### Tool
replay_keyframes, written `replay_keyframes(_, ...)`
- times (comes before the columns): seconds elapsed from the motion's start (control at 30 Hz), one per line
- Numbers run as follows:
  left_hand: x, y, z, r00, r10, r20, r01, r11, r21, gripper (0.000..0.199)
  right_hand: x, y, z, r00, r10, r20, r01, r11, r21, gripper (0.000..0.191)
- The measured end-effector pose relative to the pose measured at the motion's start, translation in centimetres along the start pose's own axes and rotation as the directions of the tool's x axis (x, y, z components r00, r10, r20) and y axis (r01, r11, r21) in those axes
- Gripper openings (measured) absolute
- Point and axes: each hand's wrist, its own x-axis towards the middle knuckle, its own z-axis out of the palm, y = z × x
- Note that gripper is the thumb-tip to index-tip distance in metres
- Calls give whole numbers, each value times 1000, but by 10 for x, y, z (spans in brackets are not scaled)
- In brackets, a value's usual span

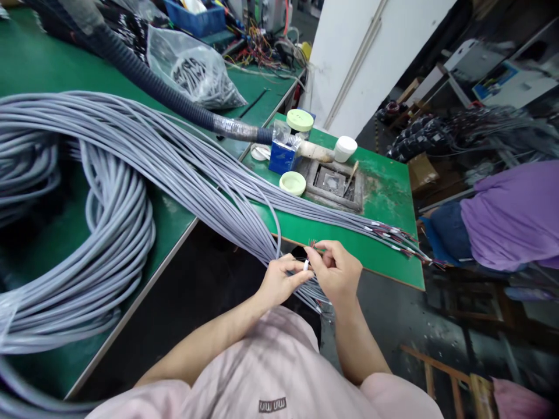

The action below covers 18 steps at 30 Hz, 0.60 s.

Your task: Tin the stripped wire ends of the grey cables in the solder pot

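Note:
My left hand (pixel 282 280) pinches the end of a grey cable between thumb and forefinger, at a white sleeve (pixel 306 265). Close beside it, my right hand (pixel 338 270) is closed on the thin wires (pixel 312 242) that fan out of that cable end; their tips look reddish-brown. A thick bundle of grey cables (pixel 209 201) runs from the left toward my hands, and some hang below them. Other cables from the bundle lie across the green board, their stripped, white-tagged ends (pixel 393 235) near its right edge.
A solder pot (pixel 334 180) is set in the green board (pixel 388 192). Around it stand a pale green lid (pixel 292 183), a white cup (pixel 345 148) and a blue box (pixel 282 156) under a corrugated hose (pixel 174 96). A plastic bag (pixel 192 70) lies behind. Someone in purple (pixel 515 215) is at right.

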Motion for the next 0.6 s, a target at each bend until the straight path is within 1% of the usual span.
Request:
replay_keyframes(0.1,0,2,0,1000,8,4,-8,1000,9,19,1,0,0,1000,18,3,-18,1000,-11,13)
replay_keyframes(0.2,-1,3,0,1000,12,2,-13,1000,27,17,0,0,-1,998,55,30,-56,998,38,14)
replay_keyframes(0.3,-1,6,0,1000,22,-2,-22,1000,19,18,-2,0,-1,993,115,34,-119,978,173,16)
replay_keyframes(0.4,-1,12,-2,999,43,-10,-43,999,-9,19,-2,-2,-1,975,223,13,-214,917,337,19)
replay_keyframes(0.5,0,20,-4,999,47,-13,-47,998,-38,21,3,-1,-4,949,313,-50,-251,839,483,20)
replay_keyframes(0.53,0,22,-5,1000,30,-8,-31,998,-53,21,5,0,-5,938,333,-92,-235,810,537,20)
replay_keyframes(0.6,1,24,-7,999,-44,11,45,993,-112,25,9,2,-9,913,362,-188,-169,755,634,18)
